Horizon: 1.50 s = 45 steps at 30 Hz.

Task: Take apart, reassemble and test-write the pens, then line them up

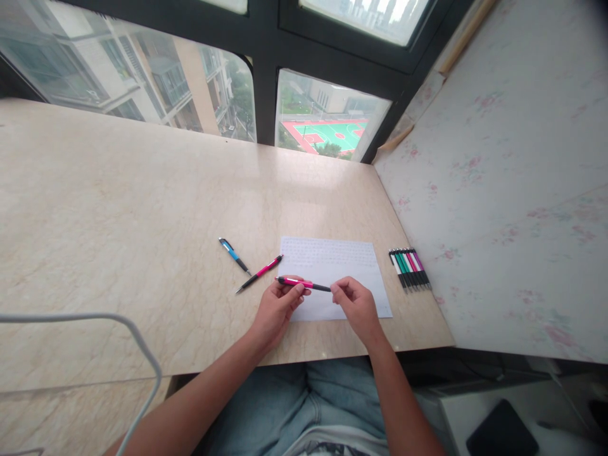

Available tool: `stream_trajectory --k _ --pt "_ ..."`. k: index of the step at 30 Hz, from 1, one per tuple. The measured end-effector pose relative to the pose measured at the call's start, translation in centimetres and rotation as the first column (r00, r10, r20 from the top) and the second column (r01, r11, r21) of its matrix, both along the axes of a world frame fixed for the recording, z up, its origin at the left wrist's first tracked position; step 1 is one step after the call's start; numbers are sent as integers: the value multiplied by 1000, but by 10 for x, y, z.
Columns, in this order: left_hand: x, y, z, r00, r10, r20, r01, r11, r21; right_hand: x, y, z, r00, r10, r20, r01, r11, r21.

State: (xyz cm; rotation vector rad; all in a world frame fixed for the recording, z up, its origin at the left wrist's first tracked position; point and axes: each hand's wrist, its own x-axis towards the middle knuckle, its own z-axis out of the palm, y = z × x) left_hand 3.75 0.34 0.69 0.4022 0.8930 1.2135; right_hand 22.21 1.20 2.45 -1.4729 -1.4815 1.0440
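At a marble-look windowsill desk [142,209] overlooking a sports court, a person grips a pink pen [304,284] at both ends above a sheet of paper [332,259]: the left hand [279,307] pinches the barrel, the right hand [356,303] closes on the tip. Two pens [247,263] lie just left; a pen row [410,268] sits right.

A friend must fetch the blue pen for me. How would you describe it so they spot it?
On the beige marble desk under the window, look left of the white handwritten paper sheet. Two pens lie loose there: the slim blue pen is the farther left, its neighbour the slim pink pen nearer the sheet.
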Motion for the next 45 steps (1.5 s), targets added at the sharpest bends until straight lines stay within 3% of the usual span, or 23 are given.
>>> stream_trajectory --k 13,20,29,36,45 --pt "0 0 6 999 36 -11 -37 997 -63 -3 -2 4 996 -86 27 83 991 100" --pt "-1 0 3 1000 26 -6 -26 999 -42 0 -3 11 996 -16 84 -1 981 193" --pt "1 -3 2 1000 -31 4 31 999 -11 -2 -8 9 999 -36 -7 36 999 25" --pt "0 -1 5 1000 5 -3 -5 999 -34 0 -10 8 998 66 -7 -65 997 32" --pt "2 -2 10 999 -37 -13 36 999 -31 1 -11 9 995 81 65 -83 996 34"
